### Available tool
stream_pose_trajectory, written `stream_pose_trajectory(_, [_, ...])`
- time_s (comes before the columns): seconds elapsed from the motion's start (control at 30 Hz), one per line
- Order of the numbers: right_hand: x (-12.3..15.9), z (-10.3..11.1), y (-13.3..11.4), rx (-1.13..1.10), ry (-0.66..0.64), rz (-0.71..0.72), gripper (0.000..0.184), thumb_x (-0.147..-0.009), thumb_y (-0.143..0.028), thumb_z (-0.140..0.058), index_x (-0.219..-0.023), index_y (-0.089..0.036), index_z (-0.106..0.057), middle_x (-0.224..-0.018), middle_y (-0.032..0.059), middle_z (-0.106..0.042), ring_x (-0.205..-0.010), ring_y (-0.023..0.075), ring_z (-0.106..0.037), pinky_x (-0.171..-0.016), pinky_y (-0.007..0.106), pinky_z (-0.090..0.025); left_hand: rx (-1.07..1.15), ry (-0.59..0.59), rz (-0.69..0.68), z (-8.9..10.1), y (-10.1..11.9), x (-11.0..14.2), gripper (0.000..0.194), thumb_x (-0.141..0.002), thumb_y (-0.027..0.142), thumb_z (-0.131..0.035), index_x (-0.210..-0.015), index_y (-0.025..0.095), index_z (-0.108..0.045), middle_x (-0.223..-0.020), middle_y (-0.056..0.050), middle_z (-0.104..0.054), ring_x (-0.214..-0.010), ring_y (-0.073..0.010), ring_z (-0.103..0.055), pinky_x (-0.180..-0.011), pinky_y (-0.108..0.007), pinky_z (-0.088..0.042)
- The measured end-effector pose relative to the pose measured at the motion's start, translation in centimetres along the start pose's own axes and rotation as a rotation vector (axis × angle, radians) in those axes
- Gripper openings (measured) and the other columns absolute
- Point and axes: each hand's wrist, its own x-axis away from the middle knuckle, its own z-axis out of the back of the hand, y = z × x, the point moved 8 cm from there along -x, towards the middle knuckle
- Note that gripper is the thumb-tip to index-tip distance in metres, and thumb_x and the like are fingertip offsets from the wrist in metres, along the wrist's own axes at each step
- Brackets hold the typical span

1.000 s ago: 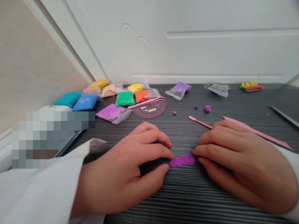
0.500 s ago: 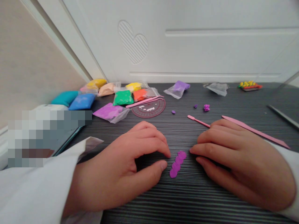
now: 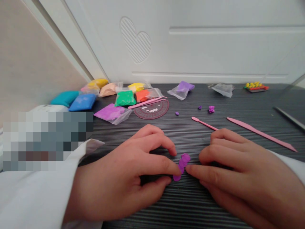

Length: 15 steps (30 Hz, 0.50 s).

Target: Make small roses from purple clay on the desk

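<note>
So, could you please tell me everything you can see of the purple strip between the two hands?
The purple strip is a short row of thin, rounded, overlapping discs with slightly uneven edges, apparently soft modelling clay. It lies on the dark, ridged tabletop, slanting from near left to far right. The left hand has its index fingertip over the nearer part, hiding some of it; the right hand has a fingertip at its right edge, seemingly touching.

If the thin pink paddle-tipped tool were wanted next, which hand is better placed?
Probably the right hand, nearest the pink tool; the left hand is farther away, its index finger overlapping the purple clay strip.
</note>
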Motion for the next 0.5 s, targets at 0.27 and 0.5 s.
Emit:
stream_pose_trajectory(0.27, [-0.3,0.0,0.9,0.012,-0.040,-0.042,0.024,-0.084,-0.017,-0.046,-0.102,-0.020,-0.062,-0.075,0.0004,-0.057,-0.070,0.0152,-0.050,-0.071,0.038,-0.033,-0.041,-0.005,-0.053,0.0,0.0,-0.2,0.021,-0.081,0.012,-0.054,-0.088,0.028,-0.066,-0.103,0.001,-0.058,-0.105,-0.0153,-0.043,-0.094,-0.027,-0.037])
stream_pose_trajectory(0.5, [-0.5,0.4,-1.2,0.085,-0.034,0.076,0.022,-0.081,-0.013,-0.048,-0.088,-0.024,-0.065,-0.064,-0.0036,-0.058,-0.059,0.0123,-0.050,-0.071,0.036,-0.036,-0.059,0.004,-0.079,0.1,0.3,0.0,0.019,-0.082,0.014,-0.056,-0.093,0.026,-0.065,-0.102,0.002,-0.058,-0.105,-0.0142,-0.043,-0.096,-0.026,-0.036])
